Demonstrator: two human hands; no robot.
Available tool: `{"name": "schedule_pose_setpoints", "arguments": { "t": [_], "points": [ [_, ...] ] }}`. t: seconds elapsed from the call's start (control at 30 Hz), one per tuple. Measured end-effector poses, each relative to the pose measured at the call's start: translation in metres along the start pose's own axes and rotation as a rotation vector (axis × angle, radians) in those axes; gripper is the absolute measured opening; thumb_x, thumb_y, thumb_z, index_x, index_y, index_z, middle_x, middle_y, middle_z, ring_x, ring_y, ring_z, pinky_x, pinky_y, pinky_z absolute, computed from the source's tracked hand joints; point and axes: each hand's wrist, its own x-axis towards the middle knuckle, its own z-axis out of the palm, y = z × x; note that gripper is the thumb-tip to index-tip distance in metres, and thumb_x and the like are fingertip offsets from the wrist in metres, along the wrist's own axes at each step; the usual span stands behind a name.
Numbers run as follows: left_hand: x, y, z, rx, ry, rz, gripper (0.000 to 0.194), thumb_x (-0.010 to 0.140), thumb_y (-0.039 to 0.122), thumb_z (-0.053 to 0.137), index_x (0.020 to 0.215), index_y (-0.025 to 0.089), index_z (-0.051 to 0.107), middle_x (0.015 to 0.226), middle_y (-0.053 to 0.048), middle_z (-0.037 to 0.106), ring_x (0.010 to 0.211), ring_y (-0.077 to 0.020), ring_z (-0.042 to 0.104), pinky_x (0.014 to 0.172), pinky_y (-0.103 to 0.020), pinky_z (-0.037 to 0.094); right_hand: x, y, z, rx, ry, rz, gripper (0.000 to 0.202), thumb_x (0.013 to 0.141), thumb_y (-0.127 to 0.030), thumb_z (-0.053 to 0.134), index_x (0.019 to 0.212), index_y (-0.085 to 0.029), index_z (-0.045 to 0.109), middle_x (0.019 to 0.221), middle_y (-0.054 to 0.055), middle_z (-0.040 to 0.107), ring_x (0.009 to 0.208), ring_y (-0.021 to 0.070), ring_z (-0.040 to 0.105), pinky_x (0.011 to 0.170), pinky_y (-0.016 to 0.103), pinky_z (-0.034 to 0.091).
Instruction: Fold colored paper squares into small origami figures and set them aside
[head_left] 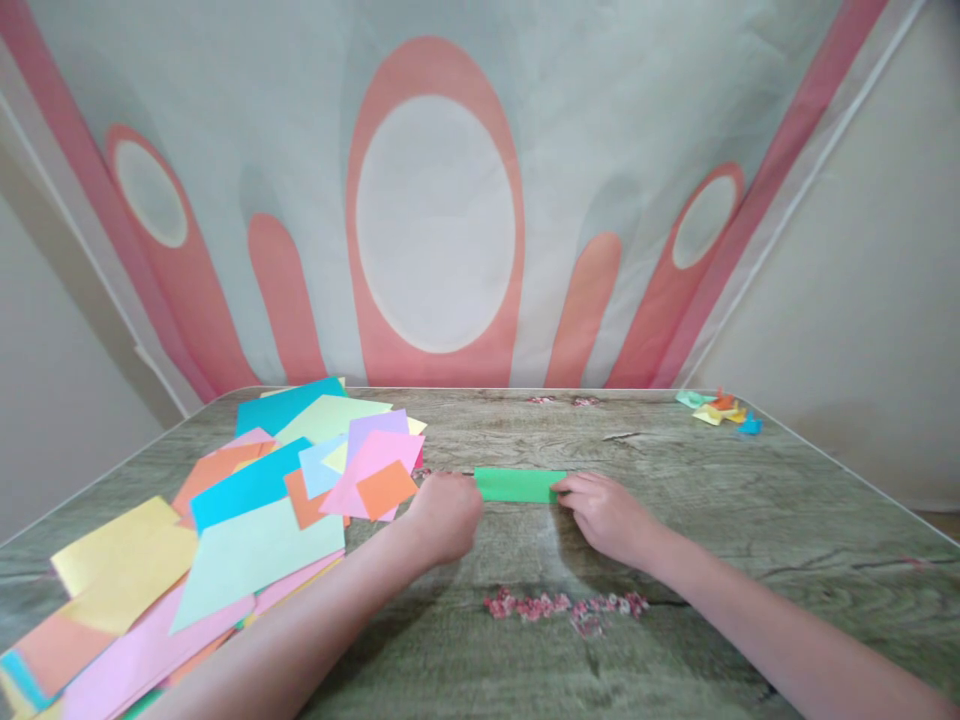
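Note:
A green strip of paper [520, 485], seemingly folded, lies on the wood-patterned table in front of me. My left hand [448, 517] is curled closed at its left end, and the fingertips there are hidden behind the knuckles. At the right end, my right hand [598, 510] pinches the paper's edge between thumb and fingers. Left of my left hand spreads a loose pile of coloured sheets, with a small orange square [386, 489] and a pink sheet [371, 465] closest to it.
Larger sheets, among them a pale green one [262, 560] and a yellow one [127, 550], overlap on the table's left side. Several small folded paper pieces [720, 408] sit at the far right corner. A printed backdrop [439, 220] rises behind the table [675, 650].

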Motion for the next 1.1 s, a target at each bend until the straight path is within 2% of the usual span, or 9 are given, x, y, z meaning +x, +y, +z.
{"name": "schedule_pose_setpoints", "arguments": {
  "t": [0.13,0.2,0.23,0.33,0.43,0.53,0.73,0.93,1.1],
  "points": [
    [0.013,-0.012,0.023,-0.196,0.211,-0.207,0.019,0.08,0.019,0.042,0.082,0.012,0.06,0.084,-0.012,0.062,0.078,-0.0234,0.061,0.071,-0.035,0.048,0.001,0.003,0.005,0.148,0.149,0.045,0.025,0.081,-0.01,0.045,0.096,-0.019,0.063,0.095,0.006,0.064,0.089,0.0176,0.057,0.082,0.034,0.046],
    [0.019,-0.016,0.035,-0.304,0.35,-0.16,0.02,0.08,0.025,0.047,0.094,0.015,0.057,0.096,-0.01,0.059,0.089,-0.0221,0.058,0.079,-0.033,0.045,0.003,0.004,0.007,0.191,0.189,0.065,0.022,0.083,-0.016,0.048,0.101,-0.02,0.061,0.098,0.006,0.062,0.091,0.018,0.057,0.082,0.035,0.046],
    [0.022,-0.017,0.041,-0.346,0.401,-0.127,0.026,0.08,0.031,0.051,0.1,0.016,0.055,0.101,-0.009,0.056,0.094,-0.0226,0.055,0.082,-0.034,0.044,0.003,0.004,0.007,0.202,0.203,0.074,0.022,0.084,-0.018,0.049,0.102,-0.021,0.06,0.1,0.006,0.062,0.092,0.0186,0.056,0.083,0.036,0.046],
    [0.027,-0.017,0.052,-0.434,0.46,-0.054,0.046,0.076,0.044,0.058,0.113,0.018,0.049,0.109,-0.009,0.052,0.102,-0.0241,0.05,0.088,-0.037,0.041,0.005,0.005,0.008,0.207,0.225,0.096,0.025,0.083,-0.024,0.053,0.108,-0.022,0.058,0.104,0.007,0.06,0.096,0.0205,0.055,0.085,0.039,0.045],
    [0.029,-0.017,0.056,-0.481,0.452,-0.014,0.046,0.075,0.045,0.06,0.111,0.018,0.051,0.107,-0.008,0.053,0.101,-0.0239,0.049,0.09,-0.037,0.039,0.005,0.009,0.009,0.212,0.21,0.119,0.034,0.081,-0.028,0.056,0.114,-0.021,0.055,0.109,0.009,0.059,0.099,0.022,0.054,0.086,0.041,0.045],
    [0.029,-0.018,0.057,-0.523,0.438,-0.039,0.042,0.072,0.045,0.062,0.105,0.019,0.057,0.103,-0.007,0.053,0.099,-0.0236,0.05,0.089,-0.036,0.039,0.004,0.013,0.013,0.203,0.179,0.132,0.039,0.081,-0.03,0.057,0.118,-0.02,0.053,0.111,0.01,0.059,0.102,0.0225,0.053,0.088,0.042,0.044],
    [0.029,-0.024,0.052,-0.577,0.365,-0.16,0.043,0.063,0.045,0.069,0.096,0.019,0.062,0.093,-0.006,0.056,0.092,-0.0232,0.052,0.081,-0.033,0.041,0.005,0.015,0.017,0.174,0.147,0.096,0.029,0.083,-0.028,0.055,0.111,-0.022,0.059,0.112,0.009,0.06,0.103,0.0225,0.053,0.088,0.043,0.042],
    [0.031,-0.029,0.052,-0.666,0.259,-0.208,0.037,0.054,0.043,0.072,0.079,0.017,0.062,0.082,-0.003,0.06,0.08,-0.02,0.055,0.066,-0.026,0.04,0.004,0.013,0.016,0.195,0.161,0.068,0.027,0.084,-0.027,0.053,0.11,-0.024,0.059,0.11,0.008,0.06,0.102,0.0223,0.053,0.088,0.044,0.042],
    [0.031,-0.025,0.05,-0.778,0.244,-0.161,0.018,0.064,0.03,0.064,0.075,0.017,0.058,0.073,0.0,0.06,0.068,-0.0146,0.056,0.059,-0.023,0.039,0.004,0.009,0.012,0.223,0.199,0.077,0.033,0.086,-0.028,0.05,0.118,-0.025,0.054,0.116,0.008,0.057,0.107,0.022,0.051,0.092,0.043,0.041]
  ]
}}
